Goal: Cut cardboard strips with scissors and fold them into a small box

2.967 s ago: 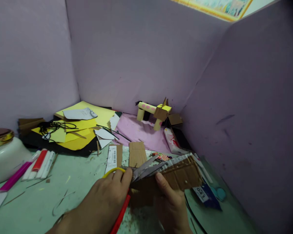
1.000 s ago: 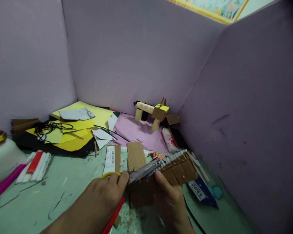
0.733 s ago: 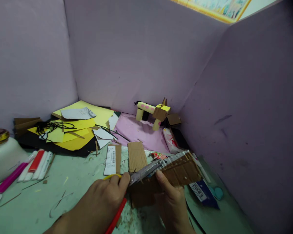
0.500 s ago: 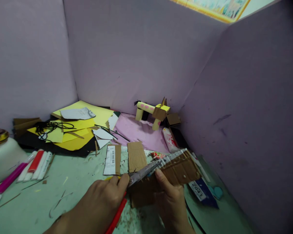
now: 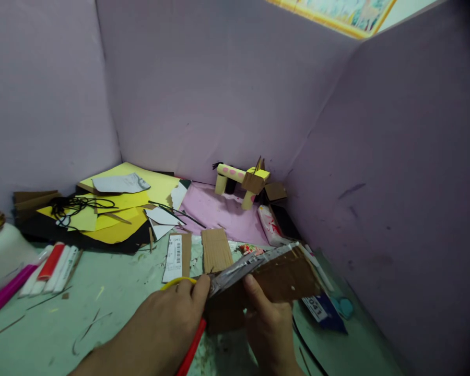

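Note:
My left hand (image 5: 164, 326) is closed round the yellow and red handles of a pair of scissors (image 5: 229, 275). The blades point right and lie along the top edge of a brown cardboard piece (image 5: 292, 277). My right hand (image 5: 268, 326) grips that cardboard from below, thumb pressed on its near face beside the blades. The cardboard is held a little above the green table (image 5: 102, 313). Whether the blades are fully shut is blurred.
Two cut cardboard strips (image 5: 216, 249) lie just beyond my hands. Further back are yellow and black paper sheets (image 5: 117, 211), a pink sheet (image 5: 219, 211) and a small cardboard animal model (image 5: 243, 180). Markers (image 5: 43, 271) and a white jar (image 5: 0, 256) sit left. Purple walls enclose the desk.
The scissor blades have closed further along the cardboard's top edge, and the cardboard has tilted slightly. Both hands stay in nearly the same place; the view drifted a little.

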The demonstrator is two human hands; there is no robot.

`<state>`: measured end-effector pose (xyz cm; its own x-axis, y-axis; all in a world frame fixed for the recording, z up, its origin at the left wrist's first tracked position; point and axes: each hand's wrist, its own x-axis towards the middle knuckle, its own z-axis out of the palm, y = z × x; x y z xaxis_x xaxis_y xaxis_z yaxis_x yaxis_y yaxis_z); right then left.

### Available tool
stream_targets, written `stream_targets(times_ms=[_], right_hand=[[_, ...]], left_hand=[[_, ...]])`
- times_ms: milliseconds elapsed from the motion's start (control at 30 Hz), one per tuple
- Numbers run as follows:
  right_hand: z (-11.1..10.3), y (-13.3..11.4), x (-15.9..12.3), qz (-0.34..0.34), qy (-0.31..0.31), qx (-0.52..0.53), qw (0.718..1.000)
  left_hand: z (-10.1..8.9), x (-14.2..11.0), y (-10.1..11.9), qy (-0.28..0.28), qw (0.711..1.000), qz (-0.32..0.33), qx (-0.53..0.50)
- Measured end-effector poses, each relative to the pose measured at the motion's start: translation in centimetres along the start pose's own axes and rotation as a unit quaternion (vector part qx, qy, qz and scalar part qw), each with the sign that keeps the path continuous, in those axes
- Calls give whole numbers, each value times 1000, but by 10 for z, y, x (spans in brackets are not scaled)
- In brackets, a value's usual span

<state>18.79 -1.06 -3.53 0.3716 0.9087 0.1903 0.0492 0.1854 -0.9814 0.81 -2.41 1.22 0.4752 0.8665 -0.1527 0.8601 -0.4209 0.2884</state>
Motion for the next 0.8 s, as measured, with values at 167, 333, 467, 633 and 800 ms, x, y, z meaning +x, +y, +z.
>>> stream_targets(times_ms=[167, 333, 467, 633, 800], right_hand=[[6, -3, -5, 20, -2, 32, 999], [12, -7, -9, 45, -16, 76, 996], [13, -5, -9, 54, 1, 93, 994], [10, 0, -7, 44, 25, 82, 995], [3, -1, -3, 7, -25, 64, 998]], left_hand=[[7, 2, 1, 6, 999, -6, 50], [17, 2, -2, 48, 998, 15, 47], [12, 1, -1, 23, 998, 5, 65], [-1, -1, 0, -1, 1000, -10, 15], [5, -4, -5, 24, 1000, 9, -9]])
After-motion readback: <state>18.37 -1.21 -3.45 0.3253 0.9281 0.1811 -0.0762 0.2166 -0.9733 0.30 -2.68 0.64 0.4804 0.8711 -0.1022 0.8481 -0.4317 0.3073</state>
